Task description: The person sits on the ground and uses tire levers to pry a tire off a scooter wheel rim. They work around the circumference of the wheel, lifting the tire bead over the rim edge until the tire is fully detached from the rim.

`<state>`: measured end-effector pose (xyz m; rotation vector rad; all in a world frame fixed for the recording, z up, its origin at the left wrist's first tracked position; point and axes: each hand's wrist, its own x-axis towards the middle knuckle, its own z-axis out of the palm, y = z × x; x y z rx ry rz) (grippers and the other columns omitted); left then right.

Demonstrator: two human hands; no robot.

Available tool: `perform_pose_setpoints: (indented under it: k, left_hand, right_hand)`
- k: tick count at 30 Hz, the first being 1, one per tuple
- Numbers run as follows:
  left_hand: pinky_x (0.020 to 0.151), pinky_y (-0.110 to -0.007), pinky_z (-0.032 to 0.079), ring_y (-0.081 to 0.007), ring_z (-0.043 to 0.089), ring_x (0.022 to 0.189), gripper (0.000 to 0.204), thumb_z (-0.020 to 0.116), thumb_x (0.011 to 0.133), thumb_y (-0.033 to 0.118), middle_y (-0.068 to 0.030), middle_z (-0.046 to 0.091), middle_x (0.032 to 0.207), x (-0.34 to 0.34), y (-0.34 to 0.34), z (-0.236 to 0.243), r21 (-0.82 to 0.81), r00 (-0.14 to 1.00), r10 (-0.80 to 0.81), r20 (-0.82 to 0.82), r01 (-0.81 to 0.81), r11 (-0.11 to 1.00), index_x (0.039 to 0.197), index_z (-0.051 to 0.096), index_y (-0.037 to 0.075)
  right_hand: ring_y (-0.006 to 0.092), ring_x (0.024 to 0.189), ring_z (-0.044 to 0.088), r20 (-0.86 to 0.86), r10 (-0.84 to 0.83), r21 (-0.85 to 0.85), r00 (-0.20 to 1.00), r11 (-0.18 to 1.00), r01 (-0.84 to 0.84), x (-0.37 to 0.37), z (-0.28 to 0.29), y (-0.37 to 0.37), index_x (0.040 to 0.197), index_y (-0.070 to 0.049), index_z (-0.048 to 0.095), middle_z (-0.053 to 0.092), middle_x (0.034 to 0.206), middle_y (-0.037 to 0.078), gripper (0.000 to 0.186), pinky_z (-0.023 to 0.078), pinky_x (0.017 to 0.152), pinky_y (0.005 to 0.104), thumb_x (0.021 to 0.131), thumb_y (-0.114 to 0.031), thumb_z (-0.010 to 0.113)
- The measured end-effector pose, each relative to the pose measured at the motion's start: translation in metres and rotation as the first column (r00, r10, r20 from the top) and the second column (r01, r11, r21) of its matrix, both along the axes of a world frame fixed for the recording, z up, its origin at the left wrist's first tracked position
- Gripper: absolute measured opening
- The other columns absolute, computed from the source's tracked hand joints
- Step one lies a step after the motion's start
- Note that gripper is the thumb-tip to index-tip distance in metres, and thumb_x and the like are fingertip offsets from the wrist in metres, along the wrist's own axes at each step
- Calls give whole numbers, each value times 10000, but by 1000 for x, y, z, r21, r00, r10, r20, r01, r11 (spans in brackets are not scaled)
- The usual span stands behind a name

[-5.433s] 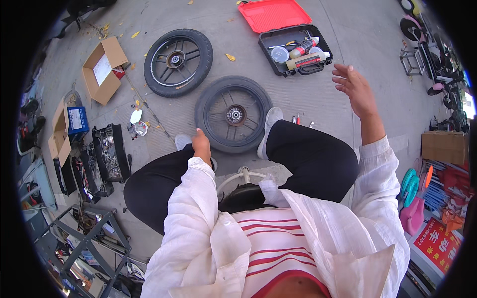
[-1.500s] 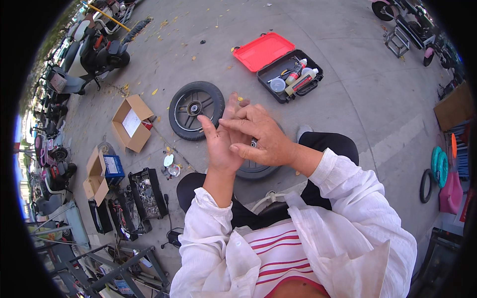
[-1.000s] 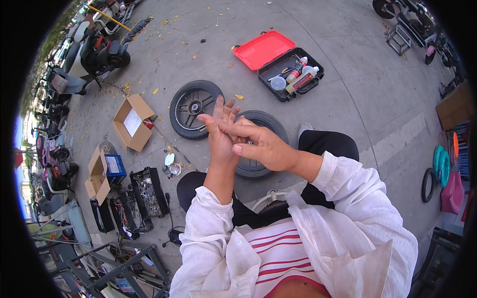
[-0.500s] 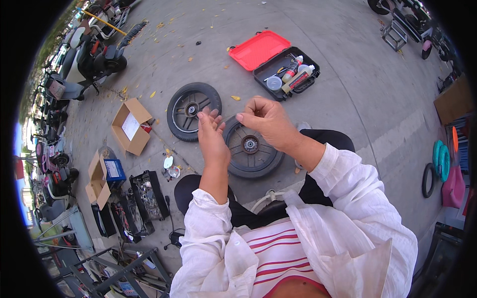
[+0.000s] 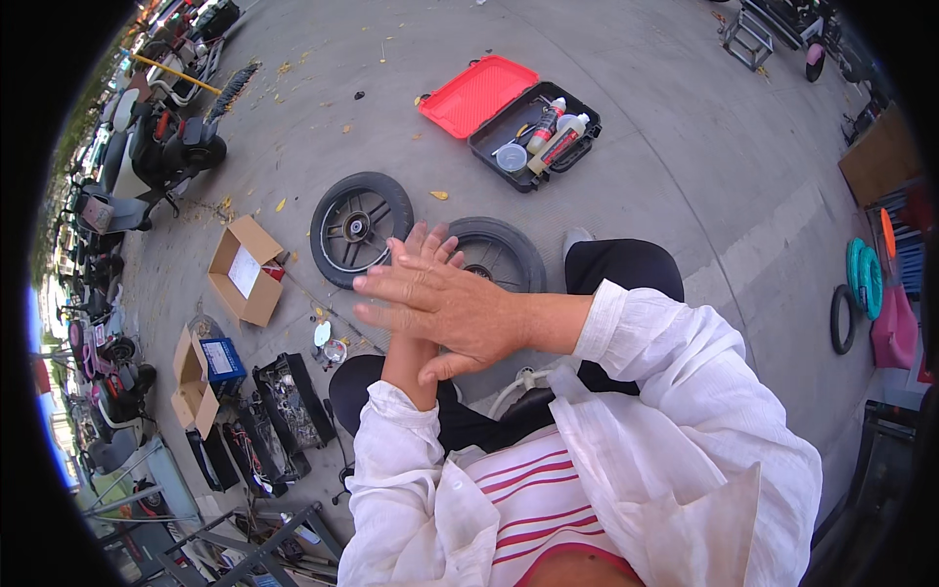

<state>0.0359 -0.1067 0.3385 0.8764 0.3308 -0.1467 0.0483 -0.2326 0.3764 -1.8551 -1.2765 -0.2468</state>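
Right hand (image 5: 452,311) across left hand (image 5: 415,241) (both flat, fingers extended), two wheels (image 5: 358,227) beyond, one red-lidded case (image 5: 479,96)

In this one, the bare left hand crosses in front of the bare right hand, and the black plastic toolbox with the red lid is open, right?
No: the head view shows the bare right hand in front of the bare left hand. The black, red-lidded plastic toolbox is open.

A head-worn fisheye view looks steeply down, close above the striped shirt (image 5: 543,501), onto the pavement (image 5: 646,59) ahead.
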Motion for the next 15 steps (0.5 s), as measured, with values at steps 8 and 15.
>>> perform_pose_setpoints:
  k: [8, 15]
  left_hand:
    - [1188, -469, 256, -336, 332, 1440, 688, 311, 1040, 554, -182, 386, 1533, 4, 44, 34, -314, 977, -5, 213, 74, 947, 1467, 404, 23]
    - [1139, -428, 302, -320, 446, 1346, 644, 424, 1011, 519, -187, 488, 1431, 56, 123, -117, 348, 865, 428, -262, -329, 878, 1364, 472, -17]
  right_hand:
    - [406, 1281, 513, -396, -761, -337, 514, 642, 689, 140, -37, -67, 1315, 133, 475, 577, 1280, 313, 689, 389, 1066, 389, 1052, -496, 383]
    - [325, 1102, 645, -647, -412, 165, 641, 746, 646, 90, 17, -44, 1258, 61, 587, 665, 1152, 239, 588, 491, 941, 378, 994, -463, 545]
